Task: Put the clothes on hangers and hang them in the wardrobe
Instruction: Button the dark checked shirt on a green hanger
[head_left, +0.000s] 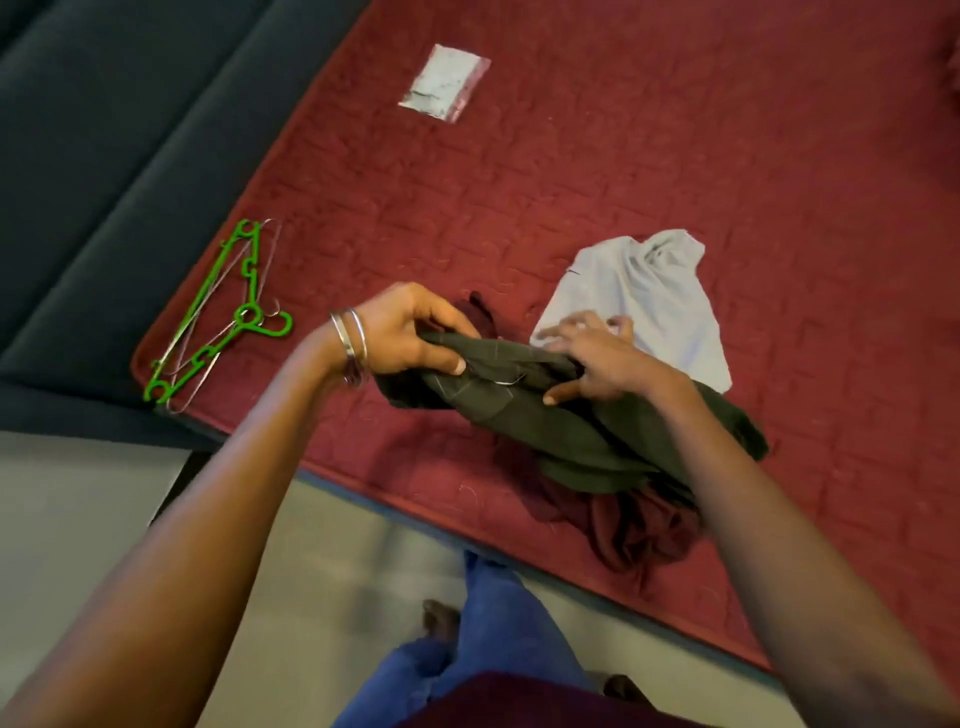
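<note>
Currently listed: olive garment (561, 431), soft, light, limp; our left hand (410, 332) and right hand (597, 358) both grip its bunched edge. Green hangers (228, 317) at nine o'clock.

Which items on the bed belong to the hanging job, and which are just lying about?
Job: olive garment gripped by left hand and right hand; maroon garment; pale grey garment; green hanger; wire hangers.
Lying about: small plastic packet.
</note>
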